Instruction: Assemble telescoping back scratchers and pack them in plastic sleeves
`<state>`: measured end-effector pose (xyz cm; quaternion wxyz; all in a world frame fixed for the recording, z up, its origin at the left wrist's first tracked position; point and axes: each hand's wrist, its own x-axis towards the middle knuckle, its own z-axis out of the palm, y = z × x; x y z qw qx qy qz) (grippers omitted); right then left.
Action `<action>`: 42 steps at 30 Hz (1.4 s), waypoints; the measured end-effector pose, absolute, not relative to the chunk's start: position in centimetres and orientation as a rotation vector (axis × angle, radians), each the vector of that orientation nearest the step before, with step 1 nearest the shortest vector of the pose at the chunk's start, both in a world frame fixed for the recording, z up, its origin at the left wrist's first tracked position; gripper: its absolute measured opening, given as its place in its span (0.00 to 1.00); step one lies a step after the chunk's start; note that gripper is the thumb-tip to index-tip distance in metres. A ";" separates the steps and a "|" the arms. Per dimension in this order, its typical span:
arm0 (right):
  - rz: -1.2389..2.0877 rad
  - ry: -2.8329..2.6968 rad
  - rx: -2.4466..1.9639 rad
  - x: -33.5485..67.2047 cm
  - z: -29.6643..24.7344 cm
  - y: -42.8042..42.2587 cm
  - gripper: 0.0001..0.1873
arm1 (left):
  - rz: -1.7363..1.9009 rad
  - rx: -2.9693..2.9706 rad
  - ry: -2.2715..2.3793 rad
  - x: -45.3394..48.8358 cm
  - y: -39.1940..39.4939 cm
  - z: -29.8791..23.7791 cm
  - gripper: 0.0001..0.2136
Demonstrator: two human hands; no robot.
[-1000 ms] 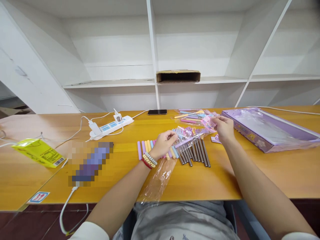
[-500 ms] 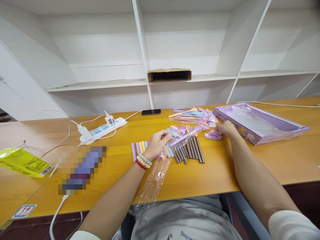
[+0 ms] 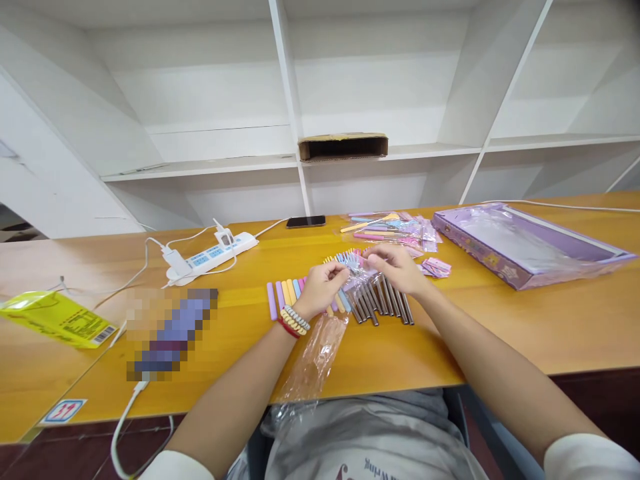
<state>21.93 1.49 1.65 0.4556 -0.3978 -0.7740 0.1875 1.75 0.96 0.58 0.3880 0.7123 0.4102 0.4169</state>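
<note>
My left hand (image 3: pixel 323 288), wearing beaded bracelets, pinches a clear plastic bag (image 3: pixel 357 277) above the rows of parts. My right hand (image 3: pixel 397 268) is close beside it with fingers pinched at the bag's other side; what they hold is too small to make out. Below the hands lie pastel handles (image 3: pixel 281 299) in a row, several metal tubes (image 3: pixel 395 300) and small coloured fork-like heads (image 3: pixel 343 257). A little pile of pink-purple cards (image 3: pixel 436 267) is just right of my right hand. An empty clear wrapper (image 3: pixel 317 353) hangs over the table's front edge.
Bagged pastel utensils (image 3: pixel 387 227) lie behind the parts. A purple box tray (image 3: pixel 520 270) is at the right. At the left are a power strip (image 3: pixel 213 258), a blurred purple item (image 3: pixel 177 333) and a yellow packet (image 3: pixel 60 321). A black phone (image 3: pixel 306 222) lies at the back.
My right hand has moved left from the pile of cards to the bag beside my left hand. The left hand has kept its pinch and stays nearly in place.
</note>
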 end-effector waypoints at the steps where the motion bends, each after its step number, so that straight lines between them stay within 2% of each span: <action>1: 0.559 -1.955 -0.943 21.2 1.4 1.1 0.18 | 1.059 1.811 1.034 1.8 0.9 0.6 0.12; 9: 0.776 -1.984 -0.926 19.7 -0.1 1.0 0.17 | 1.095 1.822 0.888 1.7 1.0 0.6 0.12; 12: 1.021 -1.829 -0.884 19.2 -0.2 1.0 0.14 | 1.247 1.740 0.934 1.9 1.2 0.8 0.13; 15: 1.402 -1.693 -0.797 18.3 -0.3 0.4 0.28 | 1.476 1.546 0.996 1.9 1.4 1.1 0.14; 16: 1.486 -1.665 -0.782 17.9 -0.3 0.1 0.30 | 1.535 1.483 1.000 1.9 1.5 1.1 0.14; 18: 1.525 -1.591 -0.791 17.3 0.1 -0.3 0.27 | 1.592 1.391 0.944 1.7 1.8 1.0 0.16; 22: 1.281 -1.368 -0.847 19.5 3.1 -0.6 0.20 | 1.555 1.399 0.749 1.1 2.3 0.4 0.20; 27: 0.780 -1.291 -1.063 30.5 10.7 2.0 0.11 | 1.550 1.517 0.844 0.3 2.8 0.0 0.15; 30: 0.558 -1.255 -1.308 38.8 14.9 4.8 0.08 | 1.532 1.610 0.921 0.2 2.8 0.1 0.11; 32: 0.476 -1.240 -1.641 43.5 16.4 6.6 0.06 | 1.512 1.680 0.972 0.2 2.7 0.2 0.10; 34: 0.395 -1.208 -2.118 47.2 16.6 8.2 0.03 | 1.473 1.756 1.023 0.2 2.5 0.3 0.10; 36: 0.262 -1.132 -2.280 49.6 15.5 9.5 0.07 | 1.438 1.817 1.068 0.2 2.3 0.4 0.10; 42: -0.025 -1.067 -2.248 51.5 8.3 10.1 0.17 | 1.395 1.849 1.125 0.2 2.1 0.4 0.10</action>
